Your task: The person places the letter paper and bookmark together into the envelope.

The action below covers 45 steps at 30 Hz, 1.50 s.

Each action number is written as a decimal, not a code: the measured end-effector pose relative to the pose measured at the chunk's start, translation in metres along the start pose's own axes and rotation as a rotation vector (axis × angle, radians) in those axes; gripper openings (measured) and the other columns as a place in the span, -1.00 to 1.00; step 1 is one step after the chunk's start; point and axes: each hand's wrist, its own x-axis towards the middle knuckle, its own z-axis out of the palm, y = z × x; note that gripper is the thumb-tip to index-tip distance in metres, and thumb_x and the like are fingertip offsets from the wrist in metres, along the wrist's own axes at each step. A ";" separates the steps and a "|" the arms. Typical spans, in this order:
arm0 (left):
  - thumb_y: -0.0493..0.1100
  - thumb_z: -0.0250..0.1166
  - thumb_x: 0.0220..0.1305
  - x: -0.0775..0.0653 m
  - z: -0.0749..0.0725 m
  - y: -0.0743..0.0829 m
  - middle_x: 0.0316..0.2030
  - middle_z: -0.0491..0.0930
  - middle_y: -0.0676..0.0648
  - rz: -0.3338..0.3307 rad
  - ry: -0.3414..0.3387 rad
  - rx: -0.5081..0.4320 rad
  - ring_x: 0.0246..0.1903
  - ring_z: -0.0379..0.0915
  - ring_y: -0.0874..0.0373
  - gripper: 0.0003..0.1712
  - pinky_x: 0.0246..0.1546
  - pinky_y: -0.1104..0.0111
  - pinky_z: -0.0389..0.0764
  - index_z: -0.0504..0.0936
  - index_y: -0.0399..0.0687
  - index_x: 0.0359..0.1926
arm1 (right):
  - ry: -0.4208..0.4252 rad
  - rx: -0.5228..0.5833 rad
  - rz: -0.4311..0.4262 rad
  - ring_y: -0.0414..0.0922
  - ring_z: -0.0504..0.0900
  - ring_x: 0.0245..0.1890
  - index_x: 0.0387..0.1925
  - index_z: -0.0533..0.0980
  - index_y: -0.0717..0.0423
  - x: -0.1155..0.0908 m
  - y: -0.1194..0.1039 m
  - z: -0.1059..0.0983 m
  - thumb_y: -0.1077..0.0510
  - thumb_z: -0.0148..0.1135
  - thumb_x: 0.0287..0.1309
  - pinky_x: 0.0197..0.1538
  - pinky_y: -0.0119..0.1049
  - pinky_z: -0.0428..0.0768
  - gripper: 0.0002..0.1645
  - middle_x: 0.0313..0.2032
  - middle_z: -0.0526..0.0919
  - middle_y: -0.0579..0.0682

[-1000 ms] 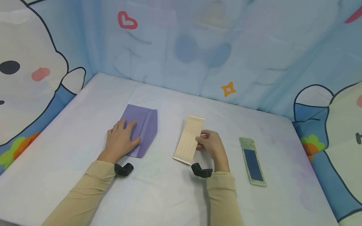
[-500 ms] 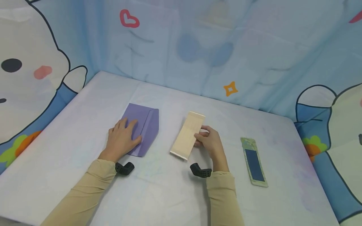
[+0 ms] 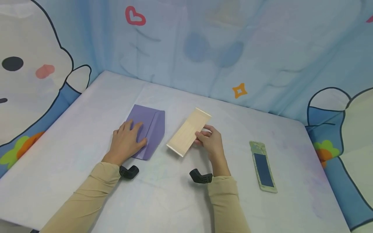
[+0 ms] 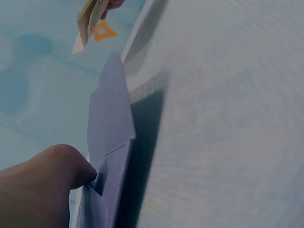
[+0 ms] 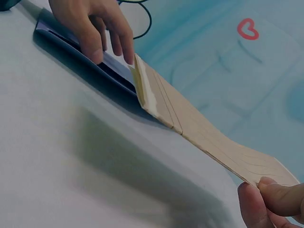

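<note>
Through the head view I have the left hand (image 3: 126, 142) spread over the purple envelope (image 3: 150, 119), fingers apart and resting on it rather than wrapped round it; the left wrist view puts its thumb tip at the crease beside the flap (image 4: 110, 114), which stands a little off the surface (image 3: 163, 200).

The right hand (image 3: 212, 140) has thumb and fingers together, clamped on the long edge of the pale wood-grained packet (image 3: 190, 132). The packet reaches out to that hand's left, held above the surface, its shadow beneath it in the right wrist view; its nearer end tilts toward the left hand and sits just beside the envelope, apart from it. Off to the right hand's right lies a green strip with a dark blue panel (image 3: 263, 168), untouched.

To carry this well, I'd keep the pinch light so the thin packet doesn't bow, turn it from the wrist, and let the left hand press just enough to stop the envelope sliding.
</note>
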 end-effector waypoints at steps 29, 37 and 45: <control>0.15 0.10 0.21 0.003 -0.001 0.001 0.33 0.18 -0.40 -0.027 0.001 -0.012 0.31 0.12 -0.34 -0.27 0.09 -0.16 0.29 0.29 -0.06 0.35 | 0.038 -0.171 -0.334 -0.11 0.73 -0.45 0.17 0.42 0.12 -0.042 -0.013 0.063 0.24 0.23 0.09 -0.41 -0.36 0.61 -0.44 -0.28 0.63 0.07; 0.14 0.11 0.22 0.004 -0.002 0.002 0.35 0.15 -0.41 -0.034 -0.011 -0.006 0.33 0.09 -0.34 -0.27 0.11 -0.17 0.28 0.28 -0.07 0.35 | 0.030 -0.246 -0.414 -0.08 0.73 -0.47 0.15 0.44 0.20 -0.048 -0.011 0.073 0.28 0.23 0.09 -0.41 -0.33 0.62 -0.47 -0.30 0.65 0.09; 0.14 0.11 0.21 0.003 -0.001 0.001 0.34 0.15 -0.41 -0.030 -0.010 0.004 0.32 0.10 -0.34 -0.26 0.10 -0.17 0.29 0.28 -0.08 0.35 | 0.054 -0.284 -0.455 -0.09 0.73 -0.46 0.14 0.45 0.22 -0.049 -0.010 0.077 0.28 0.26 0.09 -0.41 -0.36 0.63 -0.48 -0.30 0.69 0.09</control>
